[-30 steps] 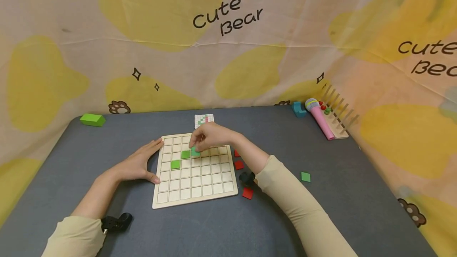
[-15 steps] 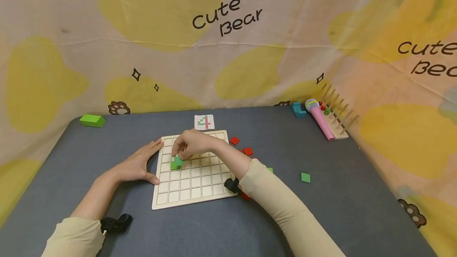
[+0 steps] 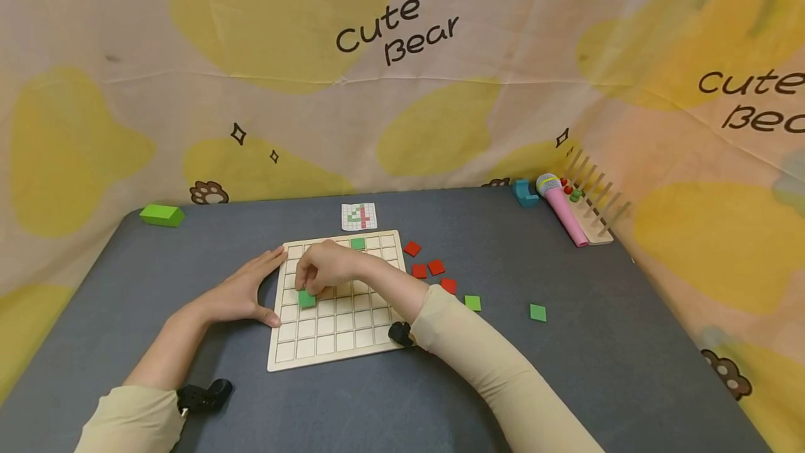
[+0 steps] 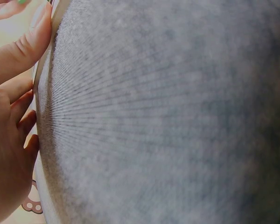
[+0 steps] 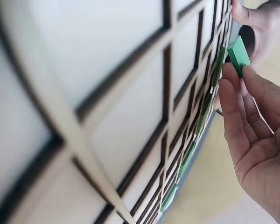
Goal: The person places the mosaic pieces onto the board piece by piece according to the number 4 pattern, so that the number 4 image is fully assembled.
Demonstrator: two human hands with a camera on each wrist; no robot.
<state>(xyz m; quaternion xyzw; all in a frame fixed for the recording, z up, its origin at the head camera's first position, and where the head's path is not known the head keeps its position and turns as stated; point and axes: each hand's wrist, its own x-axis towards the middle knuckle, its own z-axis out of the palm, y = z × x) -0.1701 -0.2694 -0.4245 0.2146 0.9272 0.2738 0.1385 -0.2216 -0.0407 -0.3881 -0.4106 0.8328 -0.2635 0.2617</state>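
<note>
My right hand (image 3: pixel 330 265) pinches a green square tile (image 3: pixel 307 299) between thumb and fingertips, over the left part of a pale wooden grid board (image 3: pixel 325 344). In the right wrist view the tile (image 5: pixel 238 51) is tilted, standing off the board face. Several green tiles lie in the grid there; from the head only one far green tile (image 3: pixel 358 243) shows plainly, the others being hidden by the right hand. My left hand (image 3: pixel 235 293) rests at the board's left edge, its fingers extended and thumb spread apart, touching the rim.
Several red tiles (image 3: pixel 437 268) and two green tiles (image 3: pixel 472 303) lie right of the board. A pattern card (image 3: pixel 359 216) sits behind it. Farther off are a green block (image 3: pixel 162 215), a blue block (image 3: pixel 525 193), a pink toy microphone (image 3: pixel 566 215) and a pegged board (image 3: pixel 604 237).
My right hand has moved left and nearer across the board with the green tile, uncovering the far green tile, the card and the red tiles. My left hand has stayed in place.
</note>
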